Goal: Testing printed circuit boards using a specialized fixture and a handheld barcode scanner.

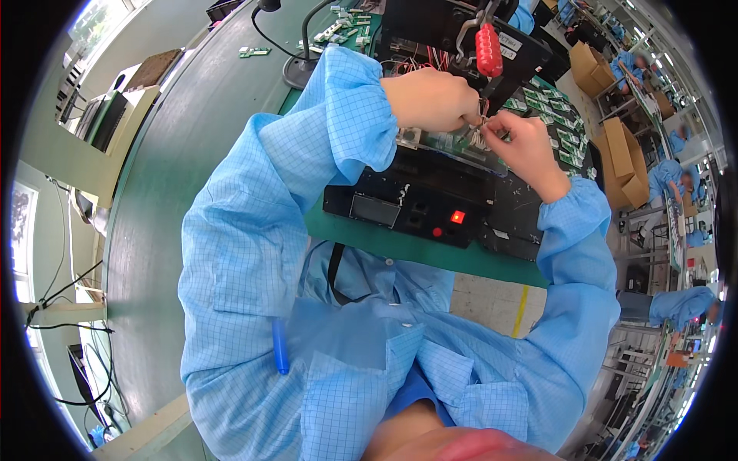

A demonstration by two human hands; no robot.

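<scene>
My left hand [434, 100] reaches in over a black test fixture [415, 180], its fingers closed around something small and thin. Fingertips of my right hand [526, 146] are pinched together right beside it, at the same small item. What the two hands hold is too small and covered to make out. Just above them hangs the red grip of a toggle clamp [488, 50]. Thin red and white wires [434, 60] run behind my left hand. On the fixture's front are a small dark display [374, 210] and a lit red switch [457, 217].
Many small green circuit boards [565, 127] lie right of the fixture, with more boards [338, 31] at the back left. A round black stand base [300, 73] sits on the green bench [169, 215]. Cardboard boxes [623, 161] and other people are farther right.
</scene>
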